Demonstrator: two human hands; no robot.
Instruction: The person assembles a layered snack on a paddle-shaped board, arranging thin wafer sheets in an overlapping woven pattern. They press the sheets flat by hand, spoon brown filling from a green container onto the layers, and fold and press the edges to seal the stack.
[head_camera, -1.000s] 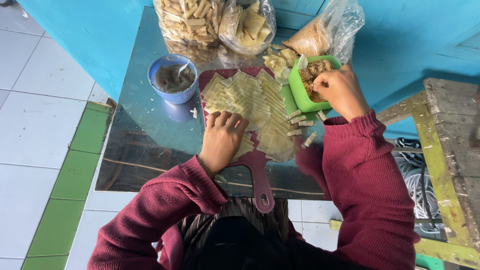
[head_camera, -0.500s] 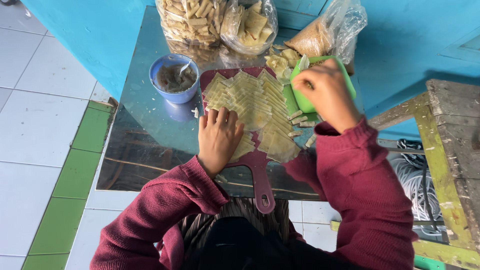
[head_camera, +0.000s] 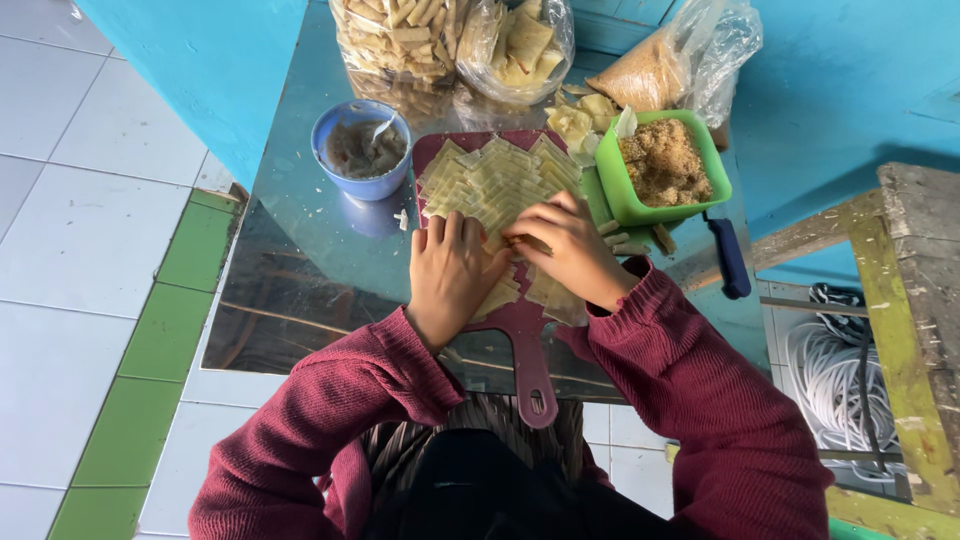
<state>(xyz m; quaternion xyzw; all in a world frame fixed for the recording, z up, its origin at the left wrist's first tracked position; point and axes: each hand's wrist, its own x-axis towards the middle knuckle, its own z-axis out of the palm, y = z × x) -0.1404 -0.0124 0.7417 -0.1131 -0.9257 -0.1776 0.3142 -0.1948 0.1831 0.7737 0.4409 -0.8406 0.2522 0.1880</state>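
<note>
Head view: pale wrapper squares (head_camera: 500, 180) are spread over a maroon cutting board (head_camera: 527, 330); the flat, open left hand (head_camera: 450, 270) steadies them, one pinched by the right hand (head_camera: 565, 245). Filling tub (head_camera: 665, 165) and paste bowl (head_camera: 362, 150) flank the surface's far edge within reach.

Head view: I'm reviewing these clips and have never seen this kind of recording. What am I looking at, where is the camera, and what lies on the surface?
There is no machine here. A person wears one camera on the head, so you look straight down at their own arms in dark red sleeves. The left hand lies flat on pale yellow wrapper squares spread over a maroon cutting board. The right hand rests beside it on the same squares, fingers pinching at one. Around the board on the shiny table stand a blue bowl with a spoon in it, a green tub of brown crumbly filling, and clear bags of snacks at the far edge.
</note>
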